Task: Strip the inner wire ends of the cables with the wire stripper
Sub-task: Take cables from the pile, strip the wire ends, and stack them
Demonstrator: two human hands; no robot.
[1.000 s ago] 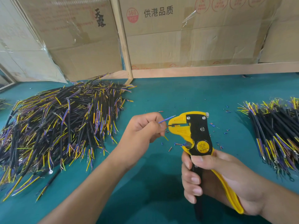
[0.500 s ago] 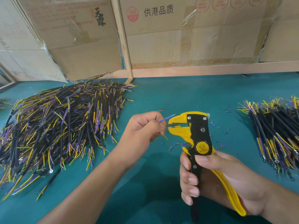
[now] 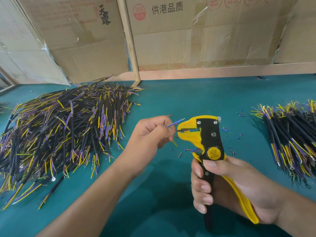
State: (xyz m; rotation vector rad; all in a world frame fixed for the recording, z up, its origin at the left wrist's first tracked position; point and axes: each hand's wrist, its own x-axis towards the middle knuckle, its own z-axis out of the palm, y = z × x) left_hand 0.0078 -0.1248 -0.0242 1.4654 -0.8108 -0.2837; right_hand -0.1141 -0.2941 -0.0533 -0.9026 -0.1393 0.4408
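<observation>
My right hand [image 3: 227, 187] grips the handles of a yellow and black wire stripper [image 3: 207, 144], jaws pointing left. My left hand [image 3: 150, 134] pinches a cable whose body is hidden in the fist. Its brown inner wire [image 3: 176, 131] lies between the stripper's jaws. Its blue inner wire [image 3: 175, 123] sticks up past the jaws with a bare tip, and its yellow one [image 3: 174, 143] points down.
A big heap of black cables [image 3: 61, 134] with yellow, blue and brown ends covers the left of the teal table [image 3: 179, 96]. A smaller pile of cables [image 3: 290, 139] lies at right. Bits of cut insulation [image 3: 189, 150] lie under the stripper. Cardboard boxes [image 3: 188, 31] stand behind.
The right hand's grip on the handles has loosened a little and the handles stand wider apart. The left hand and the cable have barely moved.
</observation>
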